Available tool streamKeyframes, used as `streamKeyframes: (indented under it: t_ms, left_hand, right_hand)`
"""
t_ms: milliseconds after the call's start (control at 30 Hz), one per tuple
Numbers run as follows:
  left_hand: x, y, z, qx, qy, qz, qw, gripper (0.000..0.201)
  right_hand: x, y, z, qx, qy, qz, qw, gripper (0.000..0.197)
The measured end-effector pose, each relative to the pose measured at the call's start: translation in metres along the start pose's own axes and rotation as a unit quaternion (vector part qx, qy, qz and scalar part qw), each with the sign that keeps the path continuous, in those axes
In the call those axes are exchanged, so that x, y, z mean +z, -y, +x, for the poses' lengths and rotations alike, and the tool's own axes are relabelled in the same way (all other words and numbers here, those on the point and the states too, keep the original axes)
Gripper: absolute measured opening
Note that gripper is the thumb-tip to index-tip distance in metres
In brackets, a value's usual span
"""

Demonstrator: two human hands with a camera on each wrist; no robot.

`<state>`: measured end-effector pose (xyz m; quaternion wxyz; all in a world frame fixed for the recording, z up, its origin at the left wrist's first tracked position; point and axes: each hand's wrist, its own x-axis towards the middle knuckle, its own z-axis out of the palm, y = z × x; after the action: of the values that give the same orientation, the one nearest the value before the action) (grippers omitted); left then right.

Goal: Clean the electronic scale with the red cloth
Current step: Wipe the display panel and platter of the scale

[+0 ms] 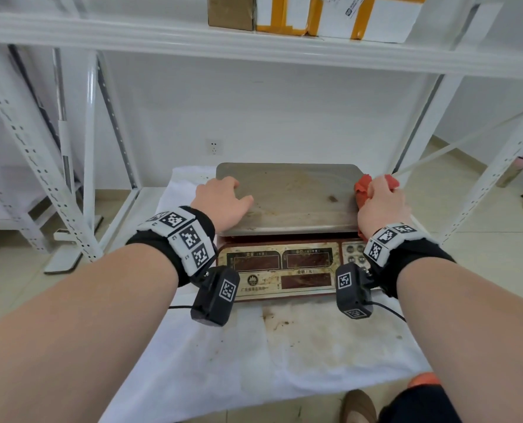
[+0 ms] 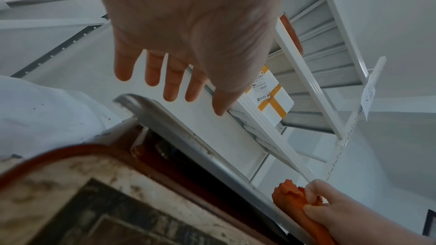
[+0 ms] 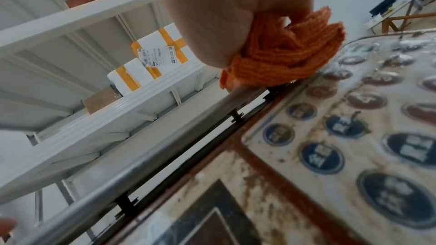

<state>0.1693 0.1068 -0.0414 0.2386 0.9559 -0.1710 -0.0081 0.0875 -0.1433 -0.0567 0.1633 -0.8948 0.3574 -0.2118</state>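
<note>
Centre of the head view: the electronic scale (image 1: 287, 215) on a white sheet (image 1: 284, 346). The left hand (image 1: 223, 201) lies flat on its pan; the right hand (image 1: 382, 206) clutches the red cloth (image 1: 362, 186) at the pan's right edge. Only the right wrist view shows the grimy keypad (image 3: 354, 128), blurred.

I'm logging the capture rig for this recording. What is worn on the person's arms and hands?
Both forearms are bare, with no sleeves or gloves. The left hand and right hand each have a black wristband carrying white blocks printed with black square markers. A small black camera box with its own marker hangs under each wrist, trailing a thin black cable.
</note>
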Motion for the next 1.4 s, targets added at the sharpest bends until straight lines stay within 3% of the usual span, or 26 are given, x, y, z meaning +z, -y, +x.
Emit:
streamKeyframes:
  t_ms: [133,200,333,500,633,867,933,1067,1267,1400]
  left_hand:
    - [-0.002,-0.002,-0.002,0.003,0.0,-0.007,1.0,0.051]
    - [-0.003,-0.003,-0.003,0.007,0.0,-0.01,1.0,0.049]
    - [-0.005,0.0,-0.003,0.021,0.022,-0.009,0.999,0.052]
    - [-0.009,0.004,-0.008,0.035,0.086,0.054,0.994,0.081]
    - [-0.01,0.001,-0.013,0.035,0.111,0.1,0.988,0.097]
    - [-0.007,-0.006,-0.011,0.025,0.084,0.095,0.992,0.093]
    - [-0.007,-0.005,-0.011,0.02,0.085,0.095,0.992,0.093]
    - [-0.007,-0.003,-0.009,0.008,0.095,0.107,0.99,0.094]
    - [-0.011,-0.012,0.002,-0.006,0.135,0.18,0.974,0.099]
    - [-0.012,-0.014,0.007,-0.035,0.172,0.188,0.966,0.105]
  right_hand:
    - [0.002,-0.002,0.012,-0.018,0.115,-0.008,0.993,0.044]
    - [0.001,-0.003,0.016,-0.034,0.155,-0.054,0.986,0.046]
    - [-0.008,-0.001,0.015,-0.029,0.13,-0.098,0.986,0.036]
    - [-0.005,0.005,0.01,-0.011,0.147,-0.165,0.975,0.04]
    - [0.005,0.011,0.004,-0.082,0.113,-0.217,0.966,0.034]
    - [0.027,0.027,-0.003,-0.178,0.128,-0.15,0.964,0.05]
    - [0.02,0.012,0.003,-0.124,0.106,-0.124,0.979,0.045]
    - [0.01,0.003,0.001,-0.018,0.074,-0.144,0.987,0.054]
    - [0.023,0.03,-0.026,-0.141,0.058,-0.137,0.979,0.05]
    - [0.006,0.012,-0.016,-0.121,0.066,-0.145,0.98,0.041]
